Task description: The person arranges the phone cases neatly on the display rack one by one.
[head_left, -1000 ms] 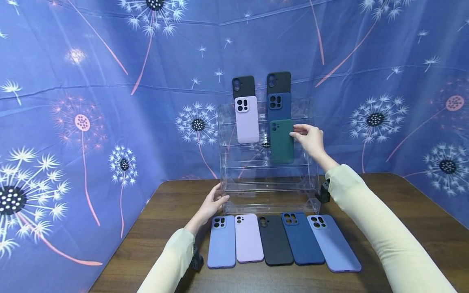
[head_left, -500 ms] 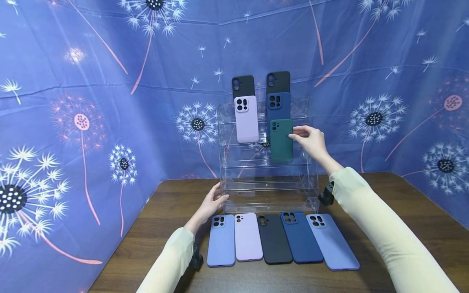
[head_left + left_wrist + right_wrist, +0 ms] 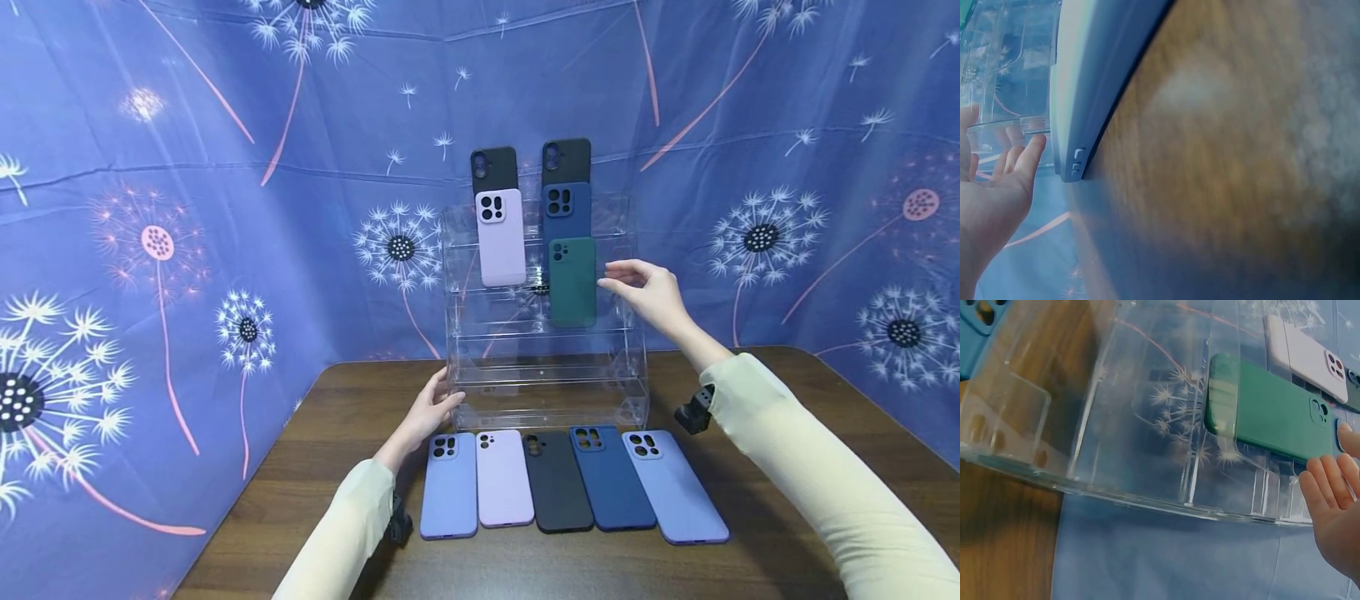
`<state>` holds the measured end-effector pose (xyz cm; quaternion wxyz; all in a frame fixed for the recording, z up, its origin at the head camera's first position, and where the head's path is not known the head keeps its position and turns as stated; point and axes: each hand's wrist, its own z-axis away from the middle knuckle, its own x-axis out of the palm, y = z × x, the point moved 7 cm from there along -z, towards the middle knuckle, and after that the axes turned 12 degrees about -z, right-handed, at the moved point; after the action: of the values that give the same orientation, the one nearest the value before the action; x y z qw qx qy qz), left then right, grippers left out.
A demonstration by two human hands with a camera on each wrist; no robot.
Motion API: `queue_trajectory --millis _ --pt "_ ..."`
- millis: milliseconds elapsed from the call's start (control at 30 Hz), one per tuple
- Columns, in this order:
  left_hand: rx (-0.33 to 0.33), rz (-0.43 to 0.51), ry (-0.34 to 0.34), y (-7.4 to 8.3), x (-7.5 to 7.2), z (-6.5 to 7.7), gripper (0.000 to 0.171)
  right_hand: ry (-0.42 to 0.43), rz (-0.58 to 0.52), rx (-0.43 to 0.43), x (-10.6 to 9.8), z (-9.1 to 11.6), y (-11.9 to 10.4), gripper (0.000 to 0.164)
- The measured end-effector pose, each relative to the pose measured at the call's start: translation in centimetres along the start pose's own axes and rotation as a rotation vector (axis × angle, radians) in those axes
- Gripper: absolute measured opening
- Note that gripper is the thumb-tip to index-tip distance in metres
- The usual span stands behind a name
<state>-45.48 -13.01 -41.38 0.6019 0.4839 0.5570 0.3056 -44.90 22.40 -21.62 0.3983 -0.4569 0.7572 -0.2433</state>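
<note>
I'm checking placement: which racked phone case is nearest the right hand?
The green rectangular phone case, lowest on the clear plastic rack and the only green one there.

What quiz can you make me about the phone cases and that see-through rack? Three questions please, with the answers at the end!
1. How many phone cases lie in the row on the table, in front of the clear rack?

2. Which thing is the left hand holding?
a) the dandelion cloth
b) the clear rack
c) a black case

3. True or false: on the rack, the green case stands lower than the dark blue case behind it.

Key:
1. Five.
2. b, the clear rack, at its side.
3. True.
</note>
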Motion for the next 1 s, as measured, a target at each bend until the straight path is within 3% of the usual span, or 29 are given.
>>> queue_trajectory --millis 300,633,867,1000 --pt "0.018 -0.033 -0.041 2.7 -0.1 1.4 0.065 -0.062 -0.003 0.017 -0.4 2.4 0.1 0.042" --pt "0.017 -0.059 -0.004 0.5 -0.1 0.4 0.065 -0.107 -0.014 0.06 -1.3 5.9 0.8 0.037" --pt "0.043 -0.135 0.042 0.9 -0.3 0.3 0.064 -0.203 -0.015 0.07 -1.8 8.6 1.3 0.033" --pt "0.051 -0.097 0.044 1.8 -0.3 0.9 0.064 -0.254 0.006 0.057 -1.9 10.1 1.8 0.03"
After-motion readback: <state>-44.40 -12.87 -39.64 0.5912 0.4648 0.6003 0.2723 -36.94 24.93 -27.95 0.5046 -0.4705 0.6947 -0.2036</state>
